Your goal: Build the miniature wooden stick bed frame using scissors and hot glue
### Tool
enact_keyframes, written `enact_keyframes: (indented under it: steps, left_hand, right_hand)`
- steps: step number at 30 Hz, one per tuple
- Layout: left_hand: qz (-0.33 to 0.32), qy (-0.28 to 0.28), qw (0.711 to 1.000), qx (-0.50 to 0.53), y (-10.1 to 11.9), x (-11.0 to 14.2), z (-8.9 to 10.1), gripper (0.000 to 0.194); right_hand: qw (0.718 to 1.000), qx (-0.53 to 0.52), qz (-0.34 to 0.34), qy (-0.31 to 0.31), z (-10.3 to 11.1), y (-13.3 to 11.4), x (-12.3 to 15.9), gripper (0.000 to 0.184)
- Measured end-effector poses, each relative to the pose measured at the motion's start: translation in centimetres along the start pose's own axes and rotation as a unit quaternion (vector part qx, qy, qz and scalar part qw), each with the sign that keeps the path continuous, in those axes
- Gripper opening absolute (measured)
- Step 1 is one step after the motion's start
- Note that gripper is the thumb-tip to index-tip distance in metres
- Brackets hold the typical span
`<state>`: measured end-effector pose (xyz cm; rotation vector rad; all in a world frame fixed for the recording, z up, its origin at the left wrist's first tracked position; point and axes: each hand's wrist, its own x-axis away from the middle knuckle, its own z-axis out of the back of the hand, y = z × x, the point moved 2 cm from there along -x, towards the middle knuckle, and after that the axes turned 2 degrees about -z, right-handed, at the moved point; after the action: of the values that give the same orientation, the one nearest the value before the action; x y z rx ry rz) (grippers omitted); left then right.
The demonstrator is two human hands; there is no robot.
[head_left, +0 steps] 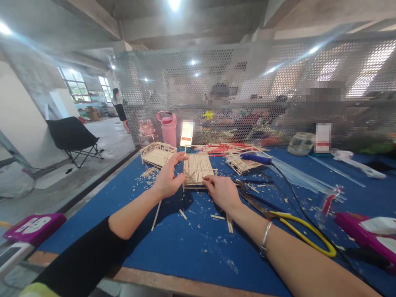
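Observation:
A small model made of thin wooden sticks [198,163], with a slatted deck and low rails, stands on the blue table between my hands. My left hand [169,176] grips its left side, fingers over the far left corner and thumb by the near rail. At the front rail, the thumb and fingers of my right hand [225,193] are pinched together on what looks like a small stick; the fingertips partly hide it. Short crossed sticks show in the front railing. A similar stick model [158,154] lies to the left, and another [243,163] to the right.
A blue glue gun [256,158] rests on the right model, its black cord trailing right. Yellow-handled cutters [301,229] lie beside my right forearm. Clear glue sticks [292,171], red-tipped sticks [227,147], a pink bottle [168,131] and a phone [186,134] stand or lie before a mesh partition [262,74].

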<state>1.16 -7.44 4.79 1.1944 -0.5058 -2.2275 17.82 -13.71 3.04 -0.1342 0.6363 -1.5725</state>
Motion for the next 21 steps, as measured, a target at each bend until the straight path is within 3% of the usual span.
enact_keyframes:
  steps: [4, 9, 14, 18, 21]
  left_hand:
    - [-0.001, 0.021, 0.999, 0.032, -0.8, -0.1, 0.0, 0.060]
    - [0.052, 0.039, 0.995, 0.082, -1.6, -0.3, -0.3, 0.058]
    - [0.062, 0.058, 0.994, 0.075, -2.2, -0.3, -0.5, 0.055]
    - [0.032, 0.073, 0.997, 0.024, -2.3, -0.1, -0.7, 0.052]
    - [-0.057, 0.108, 0.991, -0.060, -1.4, 0.3, -0.7, 0.045]
  right_hand:
    - [1.000, 0.001, 0.003, 0.006, -0.1, 0.2, 0.0, 0.026]
    - [1.000, 0.004, 0.007, 0.012, -0.2, 0.3, -0.1, 0.025]
    - [1.000, 0.004, 0.006, 0.014, -0.3, 0.3, 0.0, 0.024]
    - [1.000, -0.004, 0.008, 0.012, -0.3, 0.3, 0.0, 0.024]
    - [1.000, -0.015, 0.006, 0.012, -0.4, 0.3, -0.1, 0.024]
